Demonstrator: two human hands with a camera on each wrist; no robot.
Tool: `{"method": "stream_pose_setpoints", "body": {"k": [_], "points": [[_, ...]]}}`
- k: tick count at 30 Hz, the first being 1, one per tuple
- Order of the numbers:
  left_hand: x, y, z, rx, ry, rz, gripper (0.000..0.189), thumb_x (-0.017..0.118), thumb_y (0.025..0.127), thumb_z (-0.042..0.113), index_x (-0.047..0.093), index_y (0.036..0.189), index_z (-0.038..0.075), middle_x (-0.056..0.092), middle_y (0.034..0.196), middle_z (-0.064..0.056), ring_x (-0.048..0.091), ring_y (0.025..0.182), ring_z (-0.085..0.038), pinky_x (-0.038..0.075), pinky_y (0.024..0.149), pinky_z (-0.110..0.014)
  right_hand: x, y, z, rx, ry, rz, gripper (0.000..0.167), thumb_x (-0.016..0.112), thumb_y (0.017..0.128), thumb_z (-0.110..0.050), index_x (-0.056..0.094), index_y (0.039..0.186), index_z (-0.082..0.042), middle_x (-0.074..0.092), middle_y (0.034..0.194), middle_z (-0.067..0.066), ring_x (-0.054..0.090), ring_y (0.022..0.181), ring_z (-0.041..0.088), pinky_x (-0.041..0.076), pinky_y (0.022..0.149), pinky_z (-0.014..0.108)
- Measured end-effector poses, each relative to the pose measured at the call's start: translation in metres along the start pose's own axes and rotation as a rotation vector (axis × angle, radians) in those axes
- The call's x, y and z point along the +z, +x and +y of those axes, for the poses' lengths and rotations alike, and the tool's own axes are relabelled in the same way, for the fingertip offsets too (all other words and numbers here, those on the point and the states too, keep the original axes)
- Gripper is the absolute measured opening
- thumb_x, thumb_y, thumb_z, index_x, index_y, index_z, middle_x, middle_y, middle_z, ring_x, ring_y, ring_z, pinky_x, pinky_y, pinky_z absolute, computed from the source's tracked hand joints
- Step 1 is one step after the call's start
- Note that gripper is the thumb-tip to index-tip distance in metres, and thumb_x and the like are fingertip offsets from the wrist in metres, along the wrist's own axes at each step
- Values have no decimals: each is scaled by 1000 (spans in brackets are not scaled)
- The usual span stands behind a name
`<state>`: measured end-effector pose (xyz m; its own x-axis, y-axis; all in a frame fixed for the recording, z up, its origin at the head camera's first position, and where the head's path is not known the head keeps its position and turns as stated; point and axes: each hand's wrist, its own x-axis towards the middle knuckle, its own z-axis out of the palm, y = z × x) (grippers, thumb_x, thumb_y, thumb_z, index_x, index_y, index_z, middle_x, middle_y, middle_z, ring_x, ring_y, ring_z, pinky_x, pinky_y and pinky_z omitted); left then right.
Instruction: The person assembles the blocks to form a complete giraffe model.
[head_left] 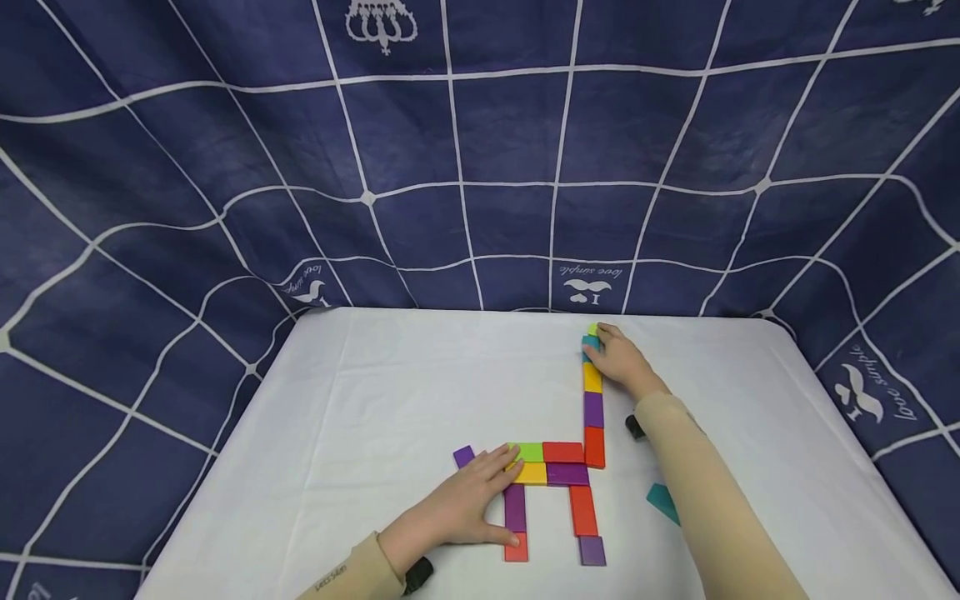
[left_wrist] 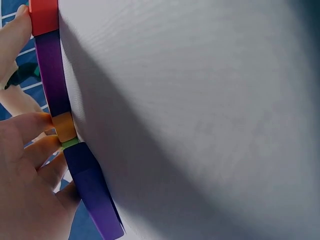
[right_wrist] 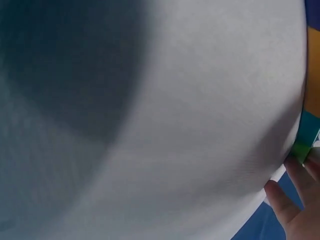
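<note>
Flat coloured blocks lie end to end in an animal-like figure with a long upright neck. My left hand (head_left: 468, 498) rests spread over its left side. Its fingers touch the yellow block (head_left: 533, 473) and green block (head_left: 531, 452), and its thumb lies on the red block (head_left: 515, 552) below the purple block (head_left: 514, 508). At the top of the column my right hand (head_left: 622, 360) touches the teal block (head_left: 590, 343) and the small light-green block (head_left: 592, 329). In the right wrist view its fingertips meet the green block (right_wrist: 301, 151); part of that hand is cut off.
A loose teal block (head_left: 663, 503) lies beside the right forearm, partly covered by it. A purple block (head_left: 463, 456) juts out at the figure's left. Dark wrist straps show at both sleeves. White cloth (head_left: 420, 375) covers the table; a blue curtain (head_left: 510, 225) hangs behind.
</note>
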<state>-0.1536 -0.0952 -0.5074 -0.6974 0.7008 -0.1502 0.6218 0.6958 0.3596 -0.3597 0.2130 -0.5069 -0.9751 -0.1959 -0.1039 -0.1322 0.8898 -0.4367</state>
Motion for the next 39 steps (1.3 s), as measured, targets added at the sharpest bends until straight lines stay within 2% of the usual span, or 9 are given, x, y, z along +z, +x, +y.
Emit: {"method": "stream_pose_setpoints", "body": {"k": [7,16,29,39], "points": [[-2,-1,1,-13,-18,-13,97,65,82,67,31,155,13,18,166,-1,17,153,-20,26,122,-42,3,2,-2,-5,-8,-51,69,43,103,-36,25,150,12,19,161,24,24,147,44,20,121,54],[-2,0,1,-8,-9,-12,97,65,82,67,31,155,13,19,165,-1,17,153,-20,25,123,-42,2,1,-2,-16,-25,-75,67,43,103,-33,24,151,9,15,163,22,20,149,42,18,123,52],[-3,1,1,-17,-11,-18,97,65,82,66,31,155,13,19,166,-1,17,153,-20,24,123,-41,1,-1,-1,-55,-93,-58,62,42,104,-28,25,151,8,17,163,22,23,148,41,20,122,52],[-4,1,3,-28,-17,-22,96,66,82,65,31,155,14,19,166,0,17,153,-19,24,123,-41,2,-3,-3,-56,-70,-63,63,41,103,-28,24,151,8,15,163,22,21,149,40,20,122,51]]}}
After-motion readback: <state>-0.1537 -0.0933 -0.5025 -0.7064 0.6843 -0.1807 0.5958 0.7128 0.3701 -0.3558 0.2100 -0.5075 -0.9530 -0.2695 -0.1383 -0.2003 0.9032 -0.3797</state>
